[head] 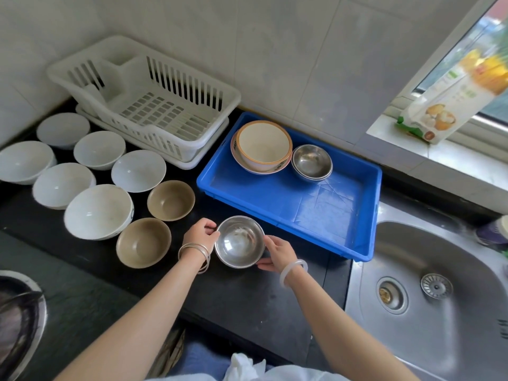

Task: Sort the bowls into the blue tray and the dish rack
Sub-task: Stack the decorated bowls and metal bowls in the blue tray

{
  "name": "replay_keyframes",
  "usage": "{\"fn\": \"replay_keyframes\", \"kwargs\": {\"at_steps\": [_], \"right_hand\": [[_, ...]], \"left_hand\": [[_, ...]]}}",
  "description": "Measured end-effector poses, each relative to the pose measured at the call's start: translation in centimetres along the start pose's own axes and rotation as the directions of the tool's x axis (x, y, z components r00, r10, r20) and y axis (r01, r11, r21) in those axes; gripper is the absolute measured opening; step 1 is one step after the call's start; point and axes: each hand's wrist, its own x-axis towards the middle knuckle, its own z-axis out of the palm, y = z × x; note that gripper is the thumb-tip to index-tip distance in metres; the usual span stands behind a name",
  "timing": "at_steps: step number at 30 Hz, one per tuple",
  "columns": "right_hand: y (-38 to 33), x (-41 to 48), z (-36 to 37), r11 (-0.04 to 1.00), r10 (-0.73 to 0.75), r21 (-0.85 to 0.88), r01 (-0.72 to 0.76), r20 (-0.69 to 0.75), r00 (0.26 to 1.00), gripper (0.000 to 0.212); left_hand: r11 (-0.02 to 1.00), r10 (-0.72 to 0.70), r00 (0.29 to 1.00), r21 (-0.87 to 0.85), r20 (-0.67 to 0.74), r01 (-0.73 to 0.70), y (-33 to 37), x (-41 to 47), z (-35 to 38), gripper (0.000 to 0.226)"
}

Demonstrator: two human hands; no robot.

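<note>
A small steel bowl (239, 241) sits on or just above the black counter, in front of the blue tray (297, 215). My left hand (199, 233) grips its left rim and my right hand (277, 254) holds its right side. At the back of the tray, a cream bowl (264, 145) rests nested in a pink-rimmed bowl, with stacked steel bowls (312, 162) beside it. The white dish rack (148, 100) stands at the back left. Several white bowls (99, 211) and two brown bowls (170, 199) stand on the counter at left.
A steel sink (428, 292) lies to the right of the tray. A carton (450, 86) leans on the window sill at the upper right. A wok (16, 320) shows at the lower left edge. Tiled wall runs behind the rack.
</note>
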Motion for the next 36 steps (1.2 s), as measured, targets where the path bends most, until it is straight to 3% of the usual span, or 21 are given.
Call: {"fn": "replay_keyframes", "kwargs": {"at_steps": [3,5,15,24,31,36], "right_hand": [[0.1,0.0,0.1,1.000,0.006,-0.002,-0.006,-0.005,1.000,0.032],[0.1,0.0,0.1,1.000,0.001,-0.004,-0.001,-0.013,1.000,0.031],[-5.6,-0.3,-1.9,0.977,-0.199,0.063,0.205,-0.091,0.976,0.016],[-11.2,1.8,-8.8,0.947,-0.260,0.116,0.301,-0.280,0.924,0.020],[-13.8,5.7,-14.3,0.949,-0.239,0.091,0.301,-0.414,0.878,0.018],[-15.0,9.1,-16.3,0.958,-0.242,0.025,0.286,-0.464,0.852,0.021]], "left_hand": [[0.939,-0.183,0.968,-0.261,0.172,0.223,-0.5,-0.4,0.0,0.027],[0.908,-0.207,0.953,-0.320,0.223,0.272,-0.4,-0.6,0.0,0.024],[0.848,-0.006,0.982,-0.520,0.187,0.104,5.9,-0.6,-2.2,0.013],[0.858,0.111,0.979,-0.513,0.173,-0.007,14.8,1.4,2.8,0.021],[0.802,0.091,0.967,-0.594,0.236,0.069,20.4,4.2,8.3,0.029],[0.865,0.083,0.986,-0.501,0.145,0.001,22.2,7.4,11.3,0.033]]}}
